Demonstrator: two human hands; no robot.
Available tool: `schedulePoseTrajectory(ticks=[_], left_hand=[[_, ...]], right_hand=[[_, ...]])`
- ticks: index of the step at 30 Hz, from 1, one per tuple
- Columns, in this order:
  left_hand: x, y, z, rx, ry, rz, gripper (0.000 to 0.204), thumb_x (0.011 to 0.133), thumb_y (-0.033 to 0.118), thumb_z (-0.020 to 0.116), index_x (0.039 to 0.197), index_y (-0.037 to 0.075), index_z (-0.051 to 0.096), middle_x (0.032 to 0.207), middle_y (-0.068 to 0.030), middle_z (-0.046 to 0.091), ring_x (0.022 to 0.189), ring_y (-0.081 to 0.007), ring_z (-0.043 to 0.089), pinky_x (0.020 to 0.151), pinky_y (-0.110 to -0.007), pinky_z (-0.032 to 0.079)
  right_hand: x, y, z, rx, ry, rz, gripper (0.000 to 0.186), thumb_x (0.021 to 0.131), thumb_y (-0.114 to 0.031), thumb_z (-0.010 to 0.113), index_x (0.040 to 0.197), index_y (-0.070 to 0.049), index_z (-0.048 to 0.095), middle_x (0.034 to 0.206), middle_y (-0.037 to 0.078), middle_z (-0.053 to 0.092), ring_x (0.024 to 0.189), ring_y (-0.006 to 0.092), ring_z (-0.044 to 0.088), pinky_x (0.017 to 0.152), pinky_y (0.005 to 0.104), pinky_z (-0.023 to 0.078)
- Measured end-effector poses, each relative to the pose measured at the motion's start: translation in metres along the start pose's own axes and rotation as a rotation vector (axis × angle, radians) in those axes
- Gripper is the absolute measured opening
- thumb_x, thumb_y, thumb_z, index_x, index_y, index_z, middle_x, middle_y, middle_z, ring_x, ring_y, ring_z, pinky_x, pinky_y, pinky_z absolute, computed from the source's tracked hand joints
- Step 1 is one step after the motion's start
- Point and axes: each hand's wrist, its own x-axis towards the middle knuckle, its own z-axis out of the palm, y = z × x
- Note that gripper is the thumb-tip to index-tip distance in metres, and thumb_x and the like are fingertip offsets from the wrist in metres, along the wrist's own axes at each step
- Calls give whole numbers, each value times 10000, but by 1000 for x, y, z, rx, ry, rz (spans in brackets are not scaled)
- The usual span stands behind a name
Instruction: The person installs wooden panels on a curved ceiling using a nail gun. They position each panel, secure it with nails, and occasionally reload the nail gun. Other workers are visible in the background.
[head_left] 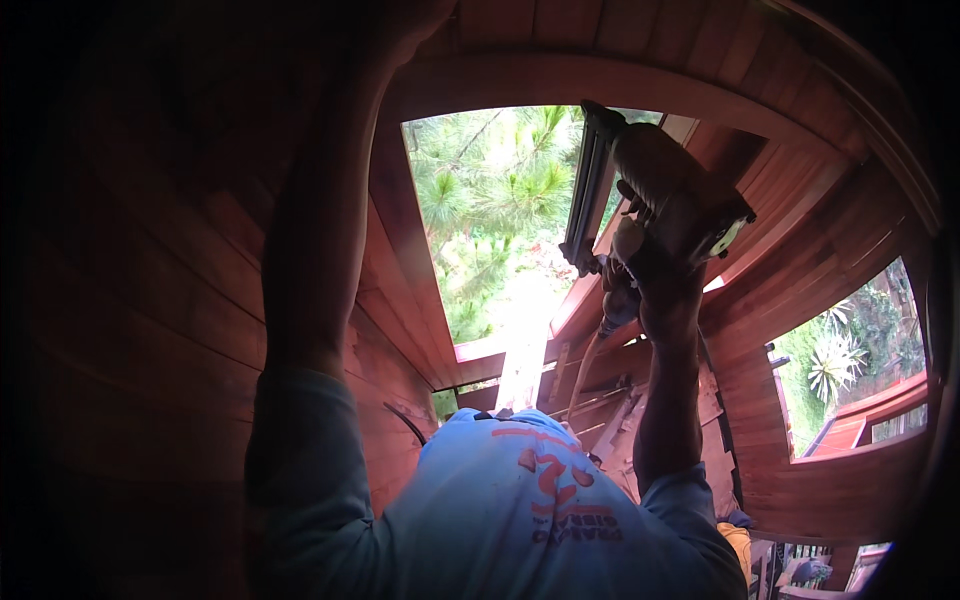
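Note:
My left arm is raised along the left of the view to the dark timber at the top; my left hand (410, 25) is cut off there, its fingers hidden. My right hand (650, 262) is closed on a pneumatic nail gun (672, 182), held up at the right of the window opening. The gun's long dark magazine (588, 180) angles downward beside the opening, and an air hose (585, 365) hangs from below the grip.
Reddish wooden boards (190, 320) surround me. A curved beam (480, 75) spans above the window opening (480, 220), which shows trees. Another window (840, 350) is at right. Loose timber pieces (625, 420) lie below, and an orange item (735, 550) shows low at the right.

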Motion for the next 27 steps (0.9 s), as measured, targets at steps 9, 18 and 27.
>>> schedulePoseTrajectory(ticks=[9, 18, 27], left_hand=[[4, 13, -2, 38, 38, -48, 228, 871, 227, 710, 935, 10, 692, 804, -57, 662, 752, -143, 590, 700, -337, 476], [0, 19, -1, 122, 64, -144, 249, 849, 251, 730, 912, 13, 692, 794, -86, 670, 735, -165, 613, 668, -351, 494], [2, 3, 4, -109, 61, -133, 255, 839, 208, 742, 981, 7, 675, 830, -105, 682, 735, -184, 633, 656, -360, 515]], right_hand=[[39, -36, 21, -58, -30, -144, 271, 874, -128, 719, 1089, -14, 599, 712, -9, 575, 550, 41, 507, 496, 221, 390], [59, -36, 29, -27, -85, -208, 218, 854, -168, 754, 980, -22, 654, 723, -21, 624, 599, 20, 545, 515, 214, 426], [72, -39, 37, -200, -110, -297, 272, 856, -122, 733, 1088, -39, 618, 779, -37, 584, 613, 23, 518, 532, 207, 411]])
